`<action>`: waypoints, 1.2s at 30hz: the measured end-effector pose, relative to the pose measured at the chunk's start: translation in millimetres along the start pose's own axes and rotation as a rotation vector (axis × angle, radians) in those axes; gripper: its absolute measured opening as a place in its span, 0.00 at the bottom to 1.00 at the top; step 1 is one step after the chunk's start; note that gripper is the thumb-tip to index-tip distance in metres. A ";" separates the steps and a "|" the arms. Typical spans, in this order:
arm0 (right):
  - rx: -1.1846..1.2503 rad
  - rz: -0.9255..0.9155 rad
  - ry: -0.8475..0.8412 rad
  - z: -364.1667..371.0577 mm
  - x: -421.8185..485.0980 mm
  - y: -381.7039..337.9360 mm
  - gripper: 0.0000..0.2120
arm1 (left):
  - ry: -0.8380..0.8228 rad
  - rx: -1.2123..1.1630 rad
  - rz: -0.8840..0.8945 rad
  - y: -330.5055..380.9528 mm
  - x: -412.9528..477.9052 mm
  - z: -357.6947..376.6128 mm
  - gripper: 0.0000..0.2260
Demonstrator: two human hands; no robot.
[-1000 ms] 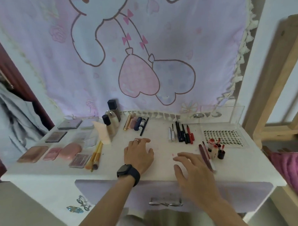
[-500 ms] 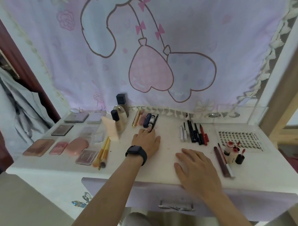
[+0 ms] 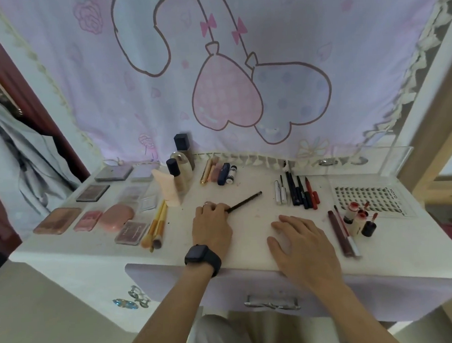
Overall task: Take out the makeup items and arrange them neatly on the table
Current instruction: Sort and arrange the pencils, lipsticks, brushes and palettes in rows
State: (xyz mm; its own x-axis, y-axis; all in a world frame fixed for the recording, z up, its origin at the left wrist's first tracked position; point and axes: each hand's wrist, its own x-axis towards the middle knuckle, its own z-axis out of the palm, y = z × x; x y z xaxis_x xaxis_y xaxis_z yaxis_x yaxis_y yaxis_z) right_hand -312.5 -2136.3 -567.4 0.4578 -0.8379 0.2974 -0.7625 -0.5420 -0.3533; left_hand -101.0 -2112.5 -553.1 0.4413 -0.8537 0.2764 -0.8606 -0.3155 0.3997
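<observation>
White tabletop (image 3: 248, 237) carries nearly the whole kit, sorted by kind, so I judge the job close to finished.

Everything below is placed from the black pencil (image 3: 244, 202) at mid-table. Far to its left lie flat palettes (image 3: 92, 193) in rows, with pink compacts (image 3: 118, 217) nearer the front edge. Next come yellow-handled brushes (image 3: 157, 226), side by side. Left of the pencil and further back stand bottles (image 3: 181, 173), upright. Directly behind the pencil is a short row of tubes (image 3: 219, 171).

The left hand (image 3: 211, 223) has its fingers curled round the pencil's near end. The rest of the pencil slants up and to the right, and whether its far tip touches the table cannot be told.

Just right of the pencil is a tidy row of liners (image 3: 297, 191), all lying the same way. It looks like the pencil's natural home. The right hand (image 3: 300, 240), right of the pencil and nearer the front, lies flat with fingers spread, holding nothing.

Further right are a long dark-red tube (image 3: 340, 233), small lip pots (image 3: 356, 215) and a lash tray (image 3: 368, 198).

What seems left is placing the pencil. No bag or box of further items is in view, so more may remain.
</observation>
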 end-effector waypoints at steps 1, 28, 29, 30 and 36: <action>0.024 0.015 0.005 0.2 -0.1 0.1 0.23 | 0.059 -0.060 -0.003 -1.5 -6.4 2.1 0.13; 0.866 0.231 0.200 -29.1 -6.1 -11.2 0.23 | 0.244 -0.085 0.713 7.5 -35.9 -4.0 0.08; 0.828 0.192 0.207 -32.5 -7.4 -13.9 0.23 | 0.251 -0.089 0.720 7.3 -36.3 -3.9 0.08; 0.776 0.153 0.208 -35.6 -8.6 -16.6 0.23 | 0.256 -0.089 0.731 6.9 -36.6 -3.6 0.07; 0.790 0.171 0.358 -82.0 -18.0 -0.9 0.24 | 0.246 -0.132 0.686 0.2 -35.7 -6.5 0.10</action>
State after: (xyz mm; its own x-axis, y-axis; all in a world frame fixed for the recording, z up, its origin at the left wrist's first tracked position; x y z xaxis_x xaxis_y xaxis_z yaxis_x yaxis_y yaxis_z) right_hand -357.6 -2115.4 -499.8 0.0945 -0.9126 0.3977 -0.2079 -0.4088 -0.8886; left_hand -115.3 -2079.4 -557.2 -0.1275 -0.7185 0.6837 -0.9326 0.3215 0.1640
